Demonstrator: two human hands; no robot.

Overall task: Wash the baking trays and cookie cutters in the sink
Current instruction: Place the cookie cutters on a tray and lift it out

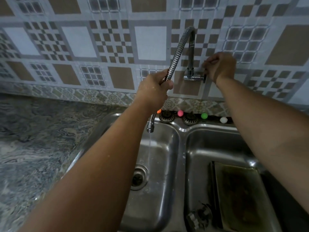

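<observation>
baking tray (240,190) in right sink basin (197,143)

Behind the marbled grey countertop (38,139) rises a patterned tile wall (103,47), all checkers and squares. A decorative border strip (83,95) runs along the wall's foot, just above that countertop. To the countertop's right, along the back ledge, sit an orange ball (159,111), pink ball (180,113), green ball (204,115) and white ball (223,120), with two round strainer plugs (190,119) between them.
</observation>
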